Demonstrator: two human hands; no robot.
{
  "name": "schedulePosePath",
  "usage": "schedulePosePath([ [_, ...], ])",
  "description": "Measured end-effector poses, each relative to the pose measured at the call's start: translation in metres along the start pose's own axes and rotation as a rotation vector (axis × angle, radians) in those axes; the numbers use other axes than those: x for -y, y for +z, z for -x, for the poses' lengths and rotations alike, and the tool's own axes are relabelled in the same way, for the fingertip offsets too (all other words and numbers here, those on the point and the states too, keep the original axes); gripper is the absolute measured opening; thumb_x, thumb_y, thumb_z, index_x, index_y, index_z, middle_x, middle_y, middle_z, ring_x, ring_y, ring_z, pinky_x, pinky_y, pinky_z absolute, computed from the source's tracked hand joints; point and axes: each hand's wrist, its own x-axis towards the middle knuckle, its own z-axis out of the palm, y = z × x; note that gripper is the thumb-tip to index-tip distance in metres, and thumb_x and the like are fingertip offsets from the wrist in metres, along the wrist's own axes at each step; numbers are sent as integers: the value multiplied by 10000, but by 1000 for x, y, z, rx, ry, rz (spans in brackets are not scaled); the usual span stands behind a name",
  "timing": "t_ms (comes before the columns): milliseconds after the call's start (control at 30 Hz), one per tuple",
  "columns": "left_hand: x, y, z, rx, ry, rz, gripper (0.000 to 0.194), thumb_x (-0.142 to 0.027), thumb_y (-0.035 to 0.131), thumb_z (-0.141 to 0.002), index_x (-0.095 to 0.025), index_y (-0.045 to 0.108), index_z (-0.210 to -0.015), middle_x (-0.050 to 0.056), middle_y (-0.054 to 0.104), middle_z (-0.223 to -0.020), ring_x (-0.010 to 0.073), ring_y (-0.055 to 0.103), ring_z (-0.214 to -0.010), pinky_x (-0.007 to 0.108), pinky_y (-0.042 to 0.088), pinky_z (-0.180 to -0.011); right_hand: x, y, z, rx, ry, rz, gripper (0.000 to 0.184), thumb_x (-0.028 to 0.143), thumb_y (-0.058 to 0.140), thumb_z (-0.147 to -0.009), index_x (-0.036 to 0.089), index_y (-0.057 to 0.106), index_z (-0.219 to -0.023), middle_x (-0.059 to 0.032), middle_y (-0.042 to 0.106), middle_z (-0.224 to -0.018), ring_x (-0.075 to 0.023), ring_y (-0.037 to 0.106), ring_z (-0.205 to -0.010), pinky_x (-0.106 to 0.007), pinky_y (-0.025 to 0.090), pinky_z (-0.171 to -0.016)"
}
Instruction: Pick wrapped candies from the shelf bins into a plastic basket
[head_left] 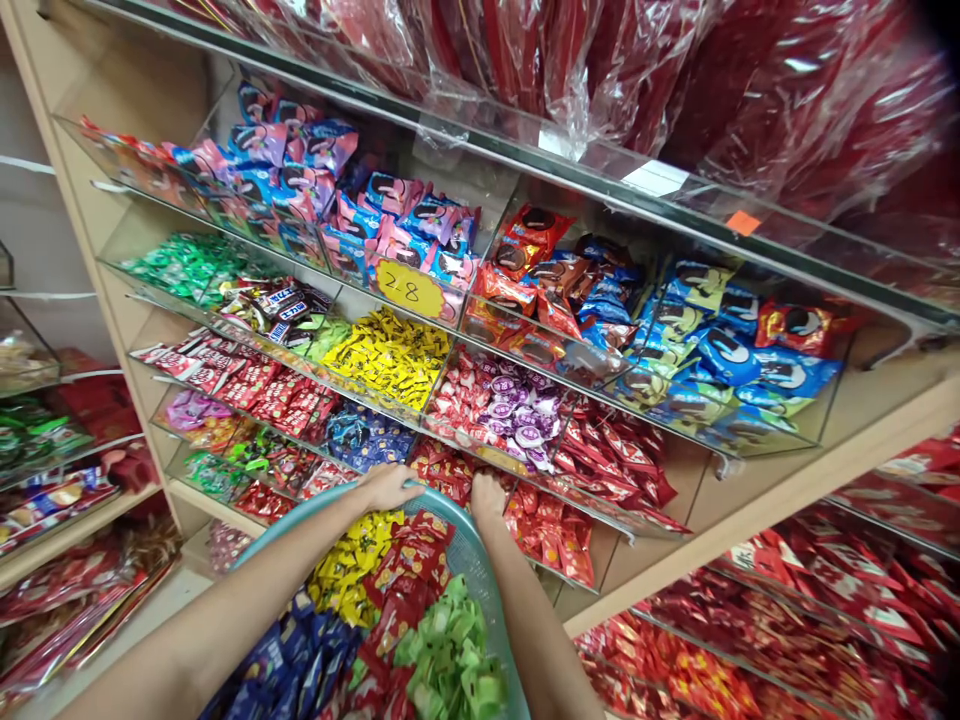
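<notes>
Rounded teal plastic basket (472, 550) at six o'clock holds shiny, crinkled sweets (292, 650). Left hand (384, 489) lies on its rim at twelve, right hand (488, 496) by its one, near glossy red packets (553, 538); whether either's fingers pinch or spread, I cannot tell. Beyond, towards four, slants a smooth, pale wooden panel (765, 512)

The basket (475, 560) is plastic, the candy wrappers (411, 552) glossy.

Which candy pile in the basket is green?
The green pile at right in the basket, beside the right forearm; the others are a yellow pile, red pile and blue pile.
</notes>
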Motion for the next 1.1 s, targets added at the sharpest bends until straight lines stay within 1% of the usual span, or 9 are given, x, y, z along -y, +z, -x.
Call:
schedulePosePath([
  [133, 3, 3, -2, -4, 7, 7, 452, -605, 337, -791, -268, 622, -887, 39, 654, -860, 259, 603, -826, 329, 433, -699, -3, 3, 1, -16, -48, 100, 340, -11, 363, -811, 135, 633, -957, -161, 615, -1012, -207, 593, -961, -288, 465, -736],
  [233, 5, 5, -3, -7, 5, 11, 456, -613, 338, -788, -278, 628, -893, 39, 654, -867, 257, 605, -827, 324, 432, -697, -3, 2, 6, -36, -89, 135, 310, 8, 392, -811, 144, 631, -954, -159, 596, -1042, -208, 576, -976, -283, 461, -735],
  [433, 7, 7, -6, 8, -7, 5, 455, -622, 337, -782, -295, 621, -920, 30, 656, -878, 267, 604, -847, 330, 430, -693, -4, -14, 20, -109, -135, 109, 323, 48, 334, -854, 161, 568, -1045, -127, 581, -1036, -188, 560, -944, -263, 421, -707],
  [500, 8, 7, -7, 7, -1, 4, 451, -622, 337, -782, -296, 617, -921, 27, 655, -880, 265, 604, -843, 329, 429, -693, -6, -22, 29, -133, -140, 86, 296, 97, 312, -883, 171, 557, -1031, -105, 582, -1005, -174, 567, -898, -253, 402, -674],
  [600, 7, 7, -6, 0, 9, 7, 457, -620, 330, -787, -289, 618, -911, 28, 654, -891, 259, 603, -852, 325, 427, -707, -10, -34, 47, -155, -144, 57, 266, 199, 290, -918, 188, 553, -956, -65, 571, -957, -145, 571, -792, -239, 364, -606],
  [667, 5, 6, -5, -3, 6, 1, 465, -619, 327, -789, -279, 620, -912, 34, 653, -897, 256, 602, -853, 322, 427, -714, -12, -42, 60, -172, -152, 39, 260, 247, 291, -925, 194, 545, -920, -47, 560, -939, -130, 562, -758, -232, 336, -573],
  [833, 2, 3, -4, 7, 4, -5, 472, -615, 324, -793, -278, 619, -943, 49, 651, -930, 260, 597, -878, 321, 426, -723, -8, -56, 88, -238, -208, -11, 239, 247, 316, -919, 193, 540, -857, -31, 554, -885, -121, 550, -719, -231, 301, -552],
  [933, 2, 2, -4, 6, 9, -3, 462, -609, 329, -794, -272, 615, -931, 49, 650, -934, 262, 595, -884, 322, 426, -727, -1, -56, 104, -226, -259, -30, 214, 232, 341, -906, 194, 543, -848, -28, 560, -885, -124, 557, -732, -233, 307, -555],
  [1100, 2, 3, -3, 0, -5, -2, 468, -617, 335, -787, -264, 617, -909, 45, 651, -907, 252, 599, -855, 313, 429, -719, 9, -46, 130, -162, -300, -47, 207, 244, 346, -900, 195, 539, -840, -21, 572, -884, -125, 577, -699, -236, 330, -559],
])
